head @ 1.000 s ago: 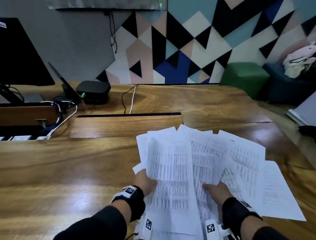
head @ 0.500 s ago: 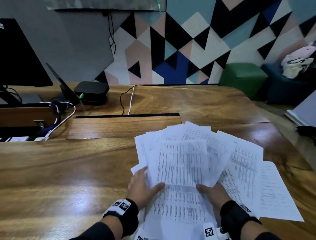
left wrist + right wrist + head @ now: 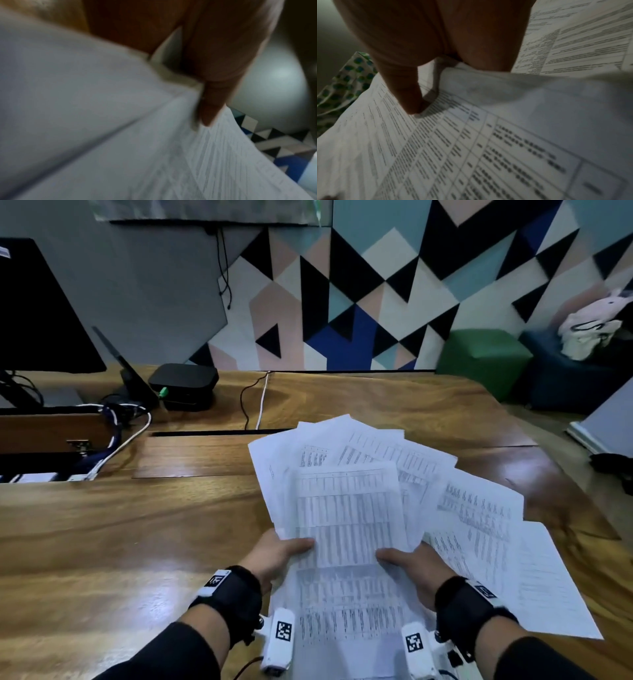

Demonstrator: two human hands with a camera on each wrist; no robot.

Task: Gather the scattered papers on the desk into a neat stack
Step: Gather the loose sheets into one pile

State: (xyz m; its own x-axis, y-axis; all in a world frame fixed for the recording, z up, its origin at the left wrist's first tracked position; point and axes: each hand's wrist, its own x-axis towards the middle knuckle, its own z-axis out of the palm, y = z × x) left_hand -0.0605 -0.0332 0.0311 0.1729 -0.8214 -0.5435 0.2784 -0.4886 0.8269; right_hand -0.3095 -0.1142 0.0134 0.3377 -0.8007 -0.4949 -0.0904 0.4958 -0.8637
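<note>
Since a moment ago both hands have slid inward and curled onto the top sheet, which now sits more squarely over the fan beneath it. Nearest the person, the left hand (image 3: 279, 553) grips the papers (image 3: 346, 508) at their left edge, thumb laid across the printed face and fingers tucked out of sight under the pile; the right hand (image 3: 416, 568) mirrors it on the right edge, thumb on top, fingers underneath. Those papers, printed with tables, lie loosely fanned on the wooden bench (image 3: 120, 542), the lower ones splaying out to the right, where one sheet (image 3: 548, 587) lies flat well clear of the hands. Beyond the pile a black cable (image 3: 245, 402) and a white cable (image 3: 262, 398) run back across the bench toward the patterned wall. Farther left, a black box (image 3: 185, 383) stands just beside a tangle of wires, with a dark monitor (image 3: 37, 313) at the far left. A green cube seat (image 3: 483, 354) stands off the bench's far right corner. The left wrist view, badly blurred, shows only a thumb (image 3: 214, 102) pressed on paper (image 3: 120, 148); the right wrist view shows the thumb tip (image 3: 412, 102) bearing down on a table page (image 3: 471, 155), with a sheet edge bunched against the palm.
</note>
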